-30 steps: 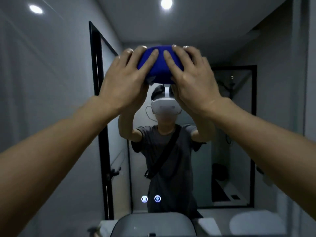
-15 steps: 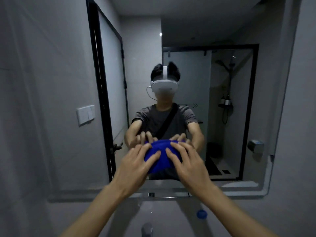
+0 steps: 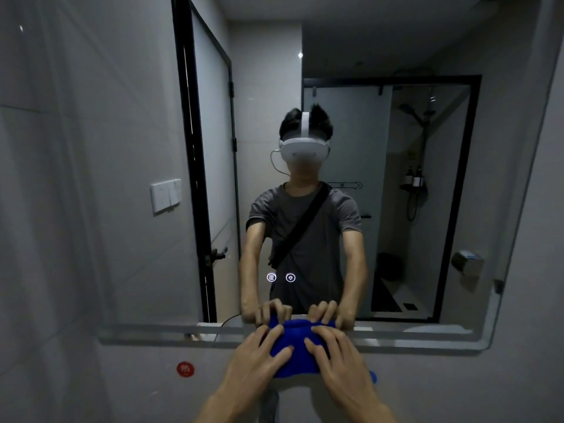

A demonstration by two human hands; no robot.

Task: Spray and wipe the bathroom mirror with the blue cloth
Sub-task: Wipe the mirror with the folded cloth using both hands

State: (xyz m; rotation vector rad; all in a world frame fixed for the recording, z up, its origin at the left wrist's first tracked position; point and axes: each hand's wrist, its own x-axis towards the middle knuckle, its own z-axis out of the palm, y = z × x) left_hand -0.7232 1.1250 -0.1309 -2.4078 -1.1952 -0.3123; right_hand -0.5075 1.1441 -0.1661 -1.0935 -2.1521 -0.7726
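- Where the glass meets its lower edge, your left hand (image 3: pixel 259 363) lies flat on the bunched bright-blue cleaning cloth (image 3: pixel 294 351), fingers (image 3: pixel 276 332) straight and slightly spread, pressing rather than gripping.
- Your right hand (image 3: pixel 338 364) lies on the same cloth just beside the left, fingers likewise straight and fanned, thumb angled toward the left hand's thumb.
- The blue cloth sits wadded between both palms and the surface, straddling the bottom rim of the large frameless rectangular wall mirror (image 3: pixel 396 209); its upper part is on the glass, its lower part over the grey wall below.
- In the mirror you see a person in a grey T-shirt with a dark cross-body strap and a white headset, both arms reaching down to the cloth.
- Two small round lit touch icons (image 3: pixel 280 277) show on the glass, above the hands.
- A white wall switch plate (image 3: pixel 165 195) is fixed on the grey tiled wall to the left.
- A round red sticker (image 3: pixel 185 369) sits on the wall below the mirror, left of your hands.
- A black-framed door and a shower area appear in reflection.
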